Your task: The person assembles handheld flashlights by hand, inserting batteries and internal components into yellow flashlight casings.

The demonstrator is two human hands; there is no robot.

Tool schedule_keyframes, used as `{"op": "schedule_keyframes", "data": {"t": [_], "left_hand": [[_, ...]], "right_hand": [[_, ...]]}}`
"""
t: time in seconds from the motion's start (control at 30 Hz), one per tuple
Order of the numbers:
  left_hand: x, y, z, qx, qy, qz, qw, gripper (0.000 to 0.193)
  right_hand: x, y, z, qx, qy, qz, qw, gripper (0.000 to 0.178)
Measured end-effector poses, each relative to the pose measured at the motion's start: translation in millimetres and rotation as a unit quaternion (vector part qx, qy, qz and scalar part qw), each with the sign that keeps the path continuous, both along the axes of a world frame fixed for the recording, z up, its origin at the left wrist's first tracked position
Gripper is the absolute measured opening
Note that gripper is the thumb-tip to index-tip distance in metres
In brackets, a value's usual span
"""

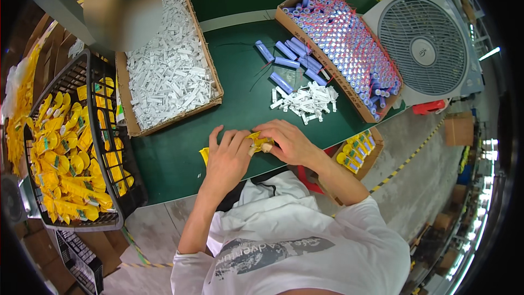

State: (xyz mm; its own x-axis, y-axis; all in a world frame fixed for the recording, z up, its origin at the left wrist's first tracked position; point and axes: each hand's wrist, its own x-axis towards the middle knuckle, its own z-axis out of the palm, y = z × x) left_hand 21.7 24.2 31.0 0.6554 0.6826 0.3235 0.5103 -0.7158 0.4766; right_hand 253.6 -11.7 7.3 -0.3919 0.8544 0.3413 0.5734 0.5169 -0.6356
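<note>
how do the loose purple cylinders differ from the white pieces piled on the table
The purple cylinders are rounded and longer; the white pieces are smaller and flatter-looking. The purple cylinders are more spread out, while the white pieces form a heap. The purple cylinders lie farther from the right hand than the white pieces. Both lie on the green table.

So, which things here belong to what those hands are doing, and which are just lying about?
Likely part of the work:
yellow piece between the left hand and right hand
loose purple cells
heap of small white parts
yellow parts in the black basket

Seemingly just around:
grey fan
brown carton on the floor
</note>
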Motion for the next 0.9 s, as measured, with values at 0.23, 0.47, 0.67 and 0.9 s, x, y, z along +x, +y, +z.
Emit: {"op": "schedule_keyframes", "data": {"t": [0.23,0.47,0.67,0.9], "left_hand": [[6,5,-4,0.027,-0.013,0.011,0.999,0.024],[8,2,-9,0.074,0.021,0.009,0.997,0.025],[11,5,-12,0.045,-0.020,-0.005,0.999,0.023],[11,4,-6,0.054,-0.018,0.023,0.998,0.012]], "right_hand": [[2,6,-1,-0.004,0.000,-0.008,1.000,0.041],[6,7,0,0.030,0.016,0.016,0.999,0.037],[10,4,-3,-0.017,0.059,-0.007,0.998,0.030],[10,2,-5,0.193,-0.101,-0.040,0.975,0.022]]}}
